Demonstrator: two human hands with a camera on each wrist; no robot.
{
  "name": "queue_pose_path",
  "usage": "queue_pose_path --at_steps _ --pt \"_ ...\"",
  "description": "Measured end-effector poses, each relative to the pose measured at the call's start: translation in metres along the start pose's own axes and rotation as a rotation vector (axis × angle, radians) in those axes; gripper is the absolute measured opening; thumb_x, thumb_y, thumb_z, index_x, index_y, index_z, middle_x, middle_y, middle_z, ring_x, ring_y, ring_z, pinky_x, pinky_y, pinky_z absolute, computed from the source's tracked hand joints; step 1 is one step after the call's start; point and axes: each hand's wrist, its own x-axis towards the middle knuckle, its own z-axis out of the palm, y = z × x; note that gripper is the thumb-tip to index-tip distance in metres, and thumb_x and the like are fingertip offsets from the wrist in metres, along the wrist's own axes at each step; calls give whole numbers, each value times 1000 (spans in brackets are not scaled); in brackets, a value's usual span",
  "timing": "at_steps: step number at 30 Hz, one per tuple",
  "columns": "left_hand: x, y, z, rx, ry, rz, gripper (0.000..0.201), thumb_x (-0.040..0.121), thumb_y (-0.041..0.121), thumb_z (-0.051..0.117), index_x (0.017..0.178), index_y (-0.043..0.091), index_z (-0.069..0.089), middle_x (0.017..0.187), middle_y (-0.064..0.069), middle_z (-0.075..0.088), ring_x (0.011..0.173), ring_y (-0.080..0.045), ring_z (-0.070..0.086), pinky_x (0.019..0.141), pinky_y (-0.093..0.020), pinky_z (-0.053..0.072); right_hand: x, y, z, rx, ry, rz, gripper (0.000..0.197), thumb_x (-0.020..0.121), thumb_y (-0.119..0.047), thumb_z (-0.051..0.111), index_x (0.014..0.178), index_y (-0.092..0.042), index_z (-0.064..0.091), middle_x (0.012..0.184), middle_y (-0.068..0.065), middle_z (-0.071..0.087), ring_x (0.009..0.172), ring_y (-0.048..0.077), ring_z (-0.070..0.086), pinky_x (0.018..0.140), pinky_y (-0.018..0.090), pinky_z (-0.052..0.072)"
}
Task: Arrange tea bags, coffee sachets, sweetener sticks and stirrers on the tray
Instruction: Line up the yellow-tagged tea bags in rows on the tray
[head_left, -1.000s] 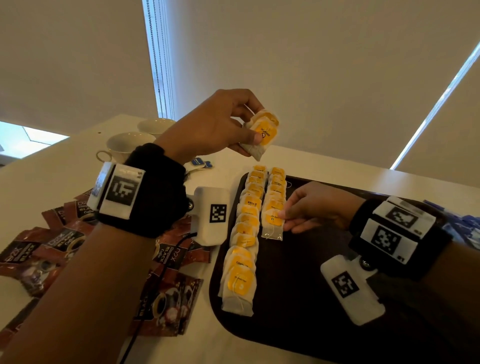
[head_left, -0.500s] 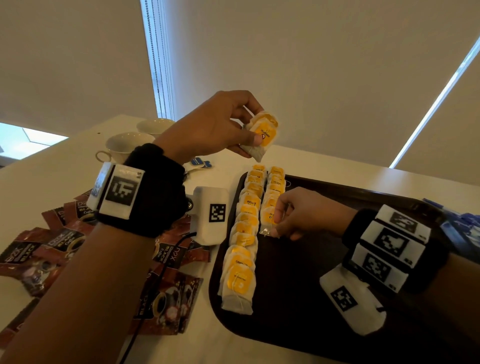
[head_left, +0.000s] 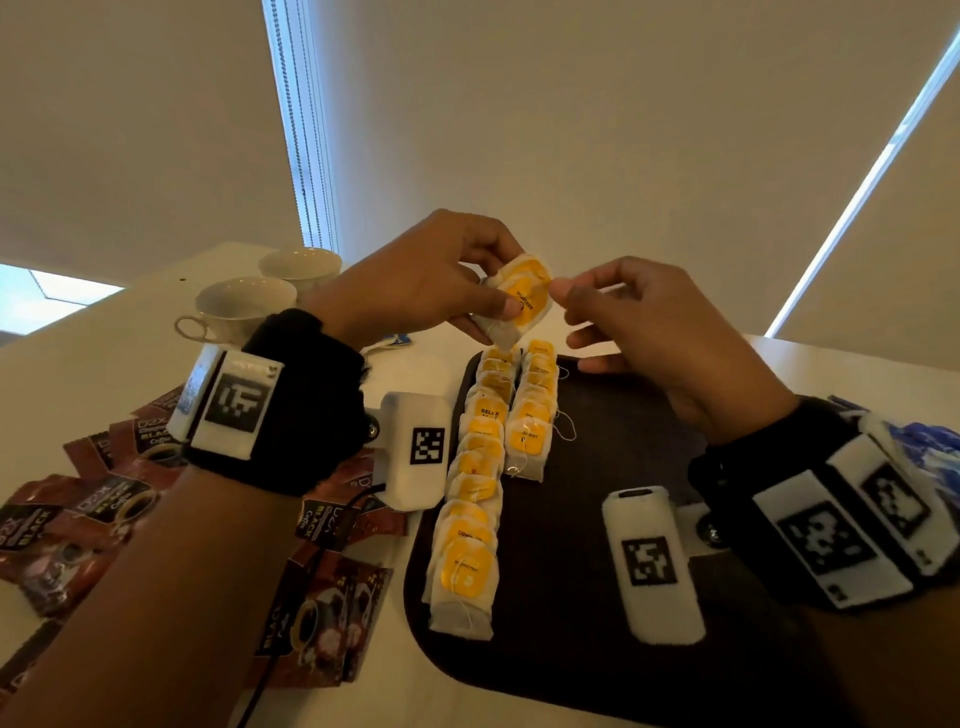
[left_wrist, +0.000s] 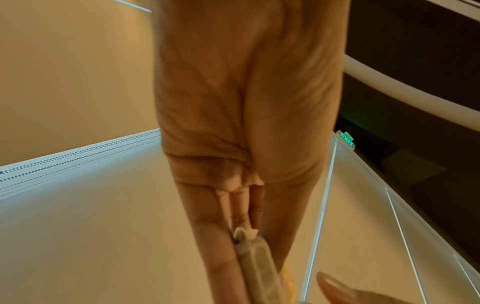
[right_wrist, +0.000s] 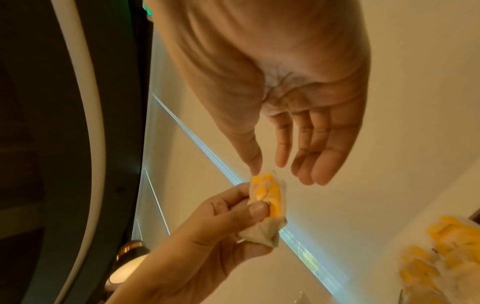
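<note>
My left hand grips a small stack of tea bags with yellow tags, raised above the far end of the dark tray. My right hand is up beside the stack. In the right wrist view its thumb tip touches the top of the stack while the index finger stands a little apart. Two rows of tea bags lie on the tray's left side: a long left row and a shorter right row. The left wrist view shows the stack edge-on between my fingers.
Brown coffee sachets lie scattered on the table left of the tray, under my left forearm. Two white cups stand at the back left. Blue packets show at the right edge. The tray's right half is bare.
My right hand has let go of the tea bag at the near end of the right row and risen to the stack. The left hand has stayed raised with the stack.
</note>
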Motion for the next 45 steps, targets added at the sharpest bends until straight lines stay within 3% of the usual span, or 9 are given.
queue_pose_path --at_steps 6,10,14,20,23,28,34,39,45 --pt "0 1 4 -31 24 8 19 80 8 70 96 13 62 101 -7 66 80 -13 70 60 -25 59 -4 12 7 160 14 50 26 79 -21 72 101 -15 59 90 6 68 83 16 69 71 33 59" --pt "2 1 12 -32 1 7 16 80 7 70 90 14 61 102 -10 64 79 -13 70 59 -27 59 -6 14 10 285 28 40 22 78 -12 72 95 -15 59 86 6 69 76 15 70 65 27 59" --pt "3 0 14 -36 6 5 11 83 12 67 93 13 62 100 -10 65 78 -14 71 59 -28 59 -4 16 7 334 56 41 26 79 -9 71 100 -15 58 90 8 68 74 14 69 65 27 59" --pt "3 -2 13 4 29 33 6 88 18 62 94 16 61 90 -4 66 71 -10 69 58 -26 59 -5 17 5 335 -4 70 10 85 -6 63 89 -15 60 86 5 67 74 14 68 63 26 59" --pt "2 -2 13 35 62 36 8 89 20 62 95 15 60 83 -2 68 66 -12 70 54 -24 57 -6 18 3 285 -34 101 10 85 -6 64 94 -11 61 91 9 69 82 20 69 68 30 60" --pt "4 -3 8 94 155 54 12 90 21 61 98 12 60 88 -3 66 63 -4 63 49 -17 52 -9 18 -5 166 -101 142 10 82 -6 67 89 -13 63 86 6 68 75 14 67 66 26 59" --pt "6 -4 4 131 220 85 18 90 22 63 101 8 63 95 -2 64 79 -8 59 62 -20 53 -18 23 -8 -68 -364 302 11 79 -3 68 84 -11 64 72 4 67 64 9 65 65 22 57" --pt "5 -1 2 120 227 89 13 88 20 64 98 11 63 86 2 62 77 -10 57 60 -13 49 -15 31 2 -257 -557 407 12 82 -7 66 92 -12 61 84 5 68 71 8 66 62 18 54" --pt "3 -1 -1 111 213 94 13 88 20 64 99 12 62 90 0 64 80 -12 60 63 -21 53 -6 42 7 -230 -546 492 14 83 -4 65 94 -11 60 80 4 68 69 9 67 64 21 55"
